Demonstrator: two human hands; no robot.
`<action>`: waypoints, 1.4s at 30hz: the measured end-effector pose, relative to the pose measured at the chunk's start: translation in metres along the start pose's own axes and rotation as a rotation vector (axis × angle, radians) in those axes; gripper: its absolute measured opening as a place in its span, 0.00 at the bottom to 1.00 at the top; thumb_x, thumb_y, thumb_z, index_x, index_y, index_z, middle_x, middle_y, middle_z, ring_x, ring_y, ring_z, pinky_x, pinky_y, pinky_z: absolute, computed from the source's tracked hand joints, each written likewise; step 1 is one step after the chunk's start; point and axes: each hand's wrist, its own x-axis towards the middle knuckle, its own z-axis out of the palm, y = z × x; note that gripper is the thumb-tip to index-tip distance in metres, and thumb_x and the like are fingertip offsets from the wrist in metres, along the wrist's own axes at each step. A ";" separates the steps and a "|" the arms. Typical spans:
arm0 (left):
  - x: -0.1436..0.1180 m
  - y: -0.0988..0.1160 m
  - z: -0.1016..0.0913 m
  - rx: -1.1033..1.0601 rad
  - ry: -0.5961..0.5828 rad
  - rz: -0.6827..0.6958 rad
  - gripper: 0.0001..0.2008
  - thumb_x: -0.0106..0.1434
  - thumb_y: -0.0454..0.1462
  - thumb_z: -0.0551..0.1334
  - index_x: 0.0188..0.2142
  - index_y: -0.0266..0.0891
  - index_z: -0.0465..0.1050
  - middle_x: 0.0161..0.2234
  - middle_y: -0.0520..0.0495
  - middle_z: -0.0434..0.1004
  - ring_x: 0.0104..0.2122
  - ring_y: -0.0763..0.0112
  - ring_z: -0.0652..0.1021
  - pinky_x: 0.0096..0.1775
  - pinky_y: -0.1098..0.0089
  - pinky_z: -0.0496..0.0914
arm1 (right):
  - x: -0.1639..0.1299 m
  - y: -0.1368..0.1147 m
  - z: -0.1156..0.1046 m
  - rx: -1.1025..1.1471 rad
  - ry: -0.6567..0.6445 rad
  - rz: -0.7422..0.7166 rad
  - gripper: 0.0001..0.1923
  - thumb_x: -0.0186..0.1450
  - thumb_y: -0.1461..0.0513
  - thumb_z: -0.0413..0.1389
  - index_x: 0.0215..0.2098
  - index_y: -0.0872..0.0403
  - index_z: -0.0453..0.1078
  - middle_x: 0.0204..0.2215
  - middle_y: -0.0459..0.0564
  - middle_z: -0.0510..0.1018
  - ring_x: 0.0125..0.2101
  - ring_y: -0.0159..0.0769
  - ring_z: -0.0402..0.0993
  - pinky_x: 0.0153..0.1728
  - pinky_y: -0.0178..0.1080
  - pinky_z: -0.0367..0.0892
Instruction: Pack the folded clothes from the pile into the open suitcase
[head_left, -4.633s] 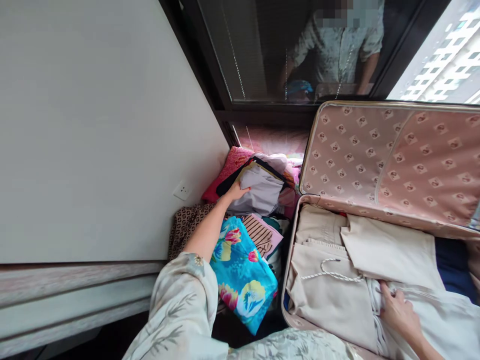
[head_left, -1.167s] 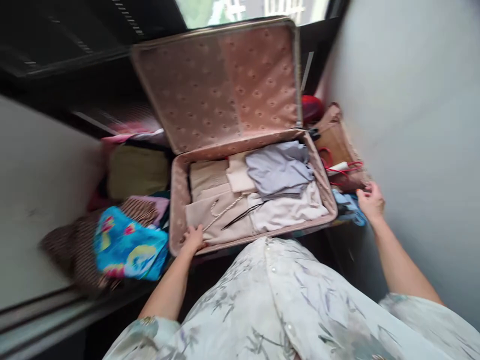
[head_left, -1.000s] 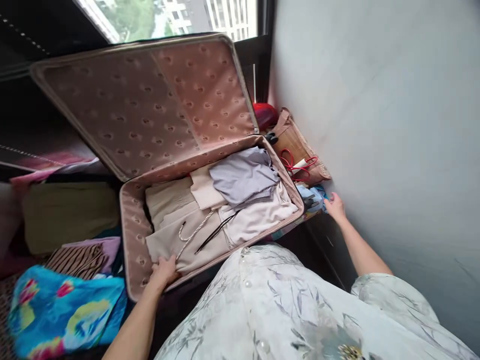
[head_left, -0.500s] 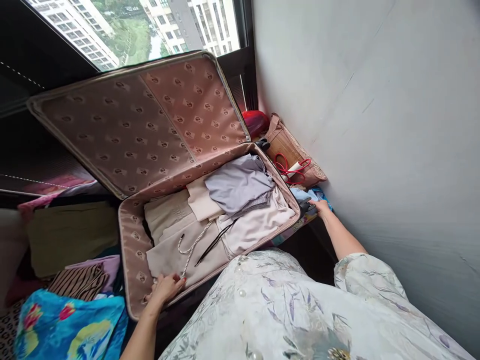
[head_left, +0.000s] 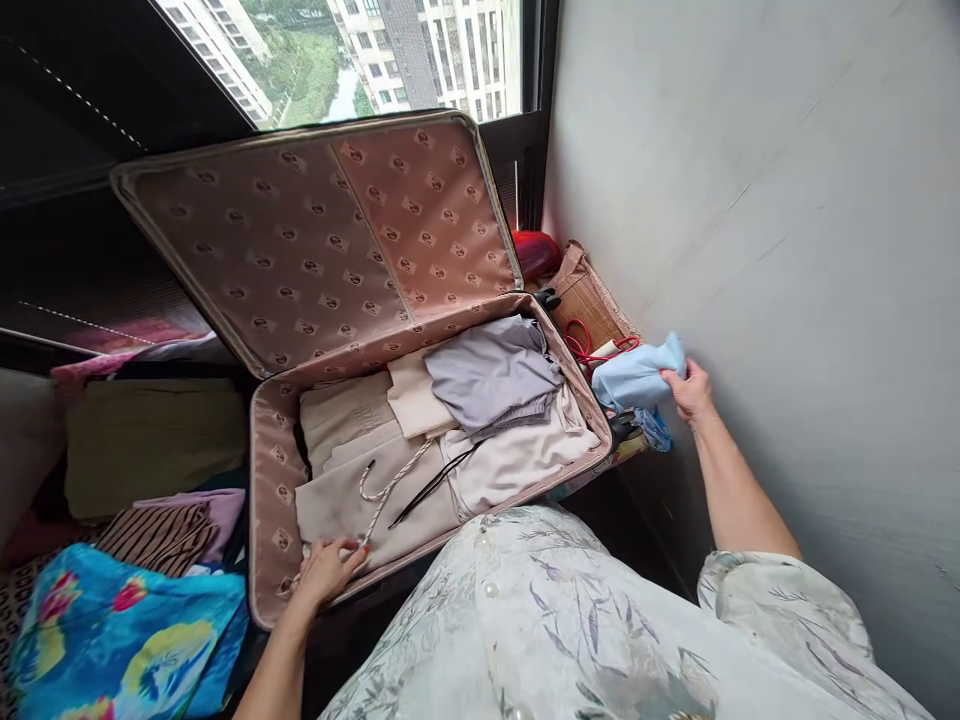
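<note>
Two hands are in view, both belonging to the person wearing the camera. Right hand (head_left: 691, 390): fingers closed around one end of a light blue cloth (head_left: 636, 376), which is lifted clear of the surface and held just outside the right wall of the suitcase (head_left: 264, 500), close to the white wall (head_left: 787, 200). A second, darker blue item (head_left: 655, 428) lies directly below the cloth; what it is cannot be told. Left hand (head_left: 324, 570): fingers spread and partly curled, resting on the near left corner of the suitcase, fingertips on the beige garment (head_left: 352, 500) at the edge. No firm grasp is visible.

Suitcase condition: open, with the lid (head_left: 315, 240) raised and leaning back toward the window (head_left: 360, 50). The lining is pink with a repeated small motif. Contents, left to right: the beige garment with a white drawstring (head_left: 390, 482), a cream folded piece (head_left: 414, 395), a grey garment (head_left: 491, 372) on top, and a pale pink garment (head_left: 517, 455) beneath it. A thin dark cord (head_left: 431, 486) lies across the middle.

Right of the suitcase: a woven brown bag (head_left: 589, 300) with red handles (head_left: 581, 340), and a red object (head_left: 535, 252) behind it. Left of the suitcase: an olive folded item (head_left: 150, 440), a striped garment (head_left: 161, 530) and a bright turquoise floral fabric (head_left: 120, 640).
</note>
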 end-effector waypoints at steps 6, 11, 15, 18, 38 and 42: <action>-0.018 0.052 -0.050 -0.390 0.261 0.068 0.25 0.62 0.52 0.61 0.50 0.39 0.78 0.65 0.30 0.65 0.64 0.37 0.68 0.60 0.41 0.66 | -0.019 -0.095 0.000 0.443 -0.076 -0.093 0.23 0.49 0.57 0.68 0.42 0.52 0.72 0.33 0.43 0.79 0.30 0.32 0.73 0.31 0.36 0.71; -0.055 0.157 -0.103 -1.284 -0.132 0.572 0.48 0.50 0.68 0.67 0.61 0.41 0.72 0.65 0.33 0.69 0.65 0.44 0.69 0.62 0.54 0.66 | -0.101 -0.135 0.076 0.453 -0.445 -0.069 0.24 0.52 0.54 0.69 0.44 0.52 0.72 0.36 0.46 0.81 0.33 0.34 0.76 0.35 0.36 0.72; -0.075 0.220 -0.107 -1.731 -0.522 0.654 0.53 0.41 0.63 0.77 0.61 0.40 0.72 0.59 0.31 0.76 0.59 0.43 0.75 0.57 0.54 0.71 | -0.171 -0.122 0.151 0.353 -0.750 0.015 0.24 0.53 0.50 0.69 0.42 0.53 0.72 0.37 0.47 0.82 0.36 0.36 0.76 0.38 0.36 0.72; -0.077 0.223 -0.090 -1.858 -0.467 0.449 0.51 0.37 0.47 0.83 0.61 0.41 0.72 0.54 0.35 0.81 0.52 0.48 0.80 0.52 0.56 0.74 | -0.201 -0.104 0.180 0.308 -0.941 0.170 0.28 0.52 0.48 0.70 0.45 0.52 0.72 0.43 0.50 0.82 0.41 0.40 0.78 0.42 0.39 0.73; 0.077 -0.002 -0.169 -1.186 0.349 -0.034 0.36 0.59 0.37 0.71 0.65 0.35 0.64 0.61 0.28 0.73 0.61 0.46 0.75 0.59 0.53 0.71 | -0.277 -0.149 0.424 -0.307 -0.995 -0.275 0.48 0.62 0.55 0.62 0.75 0.56 0.48 0.62 0.67 0.70 0.60 0.57 0.69 0.60 0.59 0.65; 0.096 0.001 -0.142 -0.594 0.497 0.217 0.38 0.61 0.38 0.70 0.69 0.38 0.62 0.73 0.31 0.51 0.73 0.39 0.52 0.70 0.43 0.51 | -0.290 -0.120 0.437 -0.760 -0.872 -0.723 0.42 0.68 0.54 0.57 0.76 0.49 0.50 0.72 0.67 0.53 0.69 0.66 0.53 0.61 0.68 0.57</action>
